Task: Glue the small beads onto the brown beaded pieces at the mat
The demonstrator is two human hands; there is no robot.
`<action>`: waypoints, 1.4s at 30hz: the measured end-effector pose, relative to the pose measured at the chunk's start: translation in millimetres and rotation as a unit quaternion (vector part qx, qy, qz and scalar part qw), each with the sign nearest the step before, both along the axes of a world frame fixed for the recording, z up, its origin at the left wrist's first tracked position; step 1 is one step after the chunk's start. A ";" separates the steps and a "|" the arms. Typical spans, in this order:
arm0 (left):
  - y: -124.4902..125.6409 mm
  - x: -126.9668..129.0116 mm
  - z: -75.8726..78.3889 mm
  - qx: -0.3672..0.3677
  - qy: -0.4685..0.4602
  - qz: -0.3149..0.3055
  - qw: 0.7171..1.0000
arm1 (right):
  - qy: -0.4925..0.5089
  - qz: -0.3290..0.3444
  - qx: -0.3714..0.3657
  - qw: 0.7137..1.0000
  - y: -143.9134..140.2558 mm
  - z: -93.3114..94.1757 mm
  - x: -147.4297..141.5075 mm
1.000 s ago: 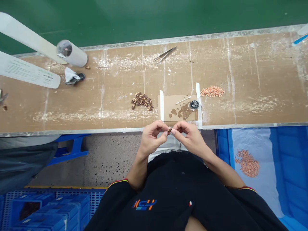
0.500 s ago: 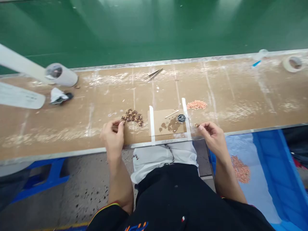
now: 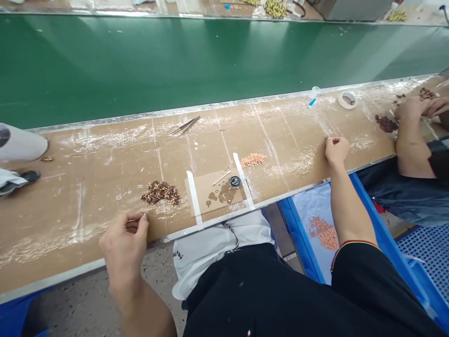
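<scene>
My left hand is just off the front left of a pile of small dark brown and gold pieces. Its thumb and forefinger meet; whatever is between them is too small to make out. Stretched out to the right, my right hand is closed, with a small brown piece at its fingertips, low over the table. Between my hands lies a taped-down card with wet brown spots, a cotton swab and a small round black dish. Beside it sits a pile of orange pieces.
Tweezers and a tape roll lie toward the back of the table. A co-worker's hands are at the far right near dark pieces. A blue crate stands below the front edge. Behind runs a green surface.
My right hand has moved far right and back across the table, carrying the small piece. My left hand has drawn away from the brown pile toward me. The view has turned right.
</scene>
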State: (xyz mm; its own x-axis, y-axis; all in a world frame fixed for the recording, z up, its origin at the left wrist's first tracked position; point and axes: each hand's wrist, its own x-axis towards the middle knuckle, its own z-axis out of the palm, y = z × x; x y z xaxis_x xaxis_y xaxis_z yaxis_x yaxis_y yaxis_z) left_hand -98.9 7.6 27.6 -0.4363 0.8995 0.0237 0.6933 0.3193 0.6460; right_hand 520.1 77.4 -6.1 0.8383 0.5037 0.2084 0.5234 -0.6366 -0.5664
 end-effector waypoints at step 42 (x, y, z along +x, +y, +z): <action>-24.9 76.9 -37.5 0.056 -0.448 -0.184 0.873 | -0.139 0.657 -0.130 0.729 -12.2 15.0 -197.4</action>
State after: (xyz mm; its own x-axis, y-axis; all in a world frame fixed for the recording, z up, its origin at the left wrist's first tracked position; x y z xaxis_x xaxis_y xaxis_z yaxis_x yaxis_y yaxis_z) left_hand -22.0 -17.3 -9.8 -0.0076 0.9966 -0.0821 -0.0632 0.0815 0.9947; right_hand 322.7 65.2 8.9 -0.4605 0.8871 0.0326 0.8499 0.4512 -0.2723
